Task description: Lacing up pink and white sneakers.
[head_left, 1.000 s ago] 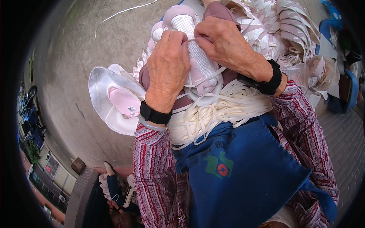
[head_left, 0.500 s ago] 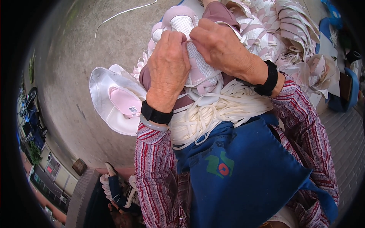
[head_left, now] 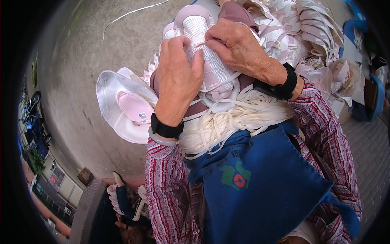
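A pink and white shoe upper [head_left: 217, 73] with a white mesh tongue lies across my lap, a white lace crossing its lower part. My right hand [head_left: 243, 53] is closed in a pinch at the band across the tongue, on what looks like a thin shoelace end. Beside the tongue's left edge is my left hand [head_left: 176, 77], its thumb and forefinger apart with nothing visible between them. A thick heap of cream shoelaces [head_left: 243, 116] rests on my lap, just below the upper, over a blue apron [head_left: 260, 162].
Left of my left wrist is another white upper with a pink insole [head_left: 134, 107]. Many stacked pink and white uppers [head_left: 284, 34] lie at the far right, near a blue chair [head_left: 373, 97]. A loose lace [head_left: 134, 14] lies on the concrete. Another person's leg [head_left: 124, 199] shows lower left.
My left hand has loosened from its pinch at the tongue, its thumb and forefinger spreading apart. My right hand has shifted slightly right and stays pinched, and the band across the tongue now shows.
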`<state>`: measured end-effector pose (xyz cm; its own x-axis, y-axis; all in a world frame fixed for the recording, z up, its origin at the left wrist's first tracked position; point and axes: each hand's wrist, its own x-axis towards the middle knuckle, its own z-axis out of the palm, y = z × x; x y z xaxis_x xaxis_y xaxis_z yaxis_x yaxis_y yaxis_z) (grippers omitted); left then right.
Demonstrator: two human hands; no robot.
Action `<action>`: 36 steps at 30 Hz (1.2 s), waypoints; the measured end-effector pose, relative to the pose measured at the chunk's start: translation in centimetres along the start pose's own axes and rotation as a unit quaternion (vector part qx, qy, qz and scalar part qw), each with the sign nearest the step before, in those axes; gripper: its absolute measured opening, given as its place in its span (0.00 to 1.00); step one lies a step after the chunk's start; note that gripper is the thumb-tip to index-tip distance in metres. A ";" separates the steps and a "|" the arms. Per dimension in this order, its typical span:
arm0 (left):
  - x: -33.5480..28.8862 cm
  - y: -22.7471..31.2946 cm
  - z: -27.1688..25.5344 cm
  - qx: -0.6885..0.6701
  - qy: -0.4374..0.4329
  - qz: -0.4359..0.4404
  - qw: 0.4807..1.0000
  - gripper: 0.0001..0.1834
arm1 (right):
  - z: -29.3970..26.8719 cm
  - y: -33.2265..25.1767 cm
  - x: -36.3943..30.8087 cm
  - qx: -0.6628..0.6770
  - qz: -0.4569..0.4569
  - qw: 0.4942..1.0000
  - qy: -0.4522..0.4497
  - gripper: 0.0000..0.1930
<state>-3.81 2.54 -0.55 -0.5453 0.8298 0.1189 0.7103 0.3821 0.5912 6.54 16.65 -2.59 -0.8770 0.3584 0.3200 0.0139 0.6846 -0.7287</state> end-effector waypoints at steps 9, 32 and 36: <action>-0.3 -0.9 -0.3 -0.051 -0.087 -0.086 0.991 0.19 | 0.0 0.3 -0.3 -0.004 -0.047 0.999 -0.004 0.05; 0.3 -1.7 -0.2 -0.211 -0.142 -0.188 0.949 0.16 | -0.6 -0.3 0.4 0.111 0.131 0.982 -0.073 0.06; 0.3 -1.6 -0.2 -0.226 -0.144 -0.202 0.942 0.16 | -0.1 -0.8 0.8 0.015 0.004 0.999 -0.052 0.06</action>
<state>-5.21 2.14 -1.29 -0.5405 0.7551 -0.3710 0.1743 0.5319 0.8287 5.93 16.44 -1.65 -0.9222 0.2949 0.2502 0.0080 0.6614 -0.7499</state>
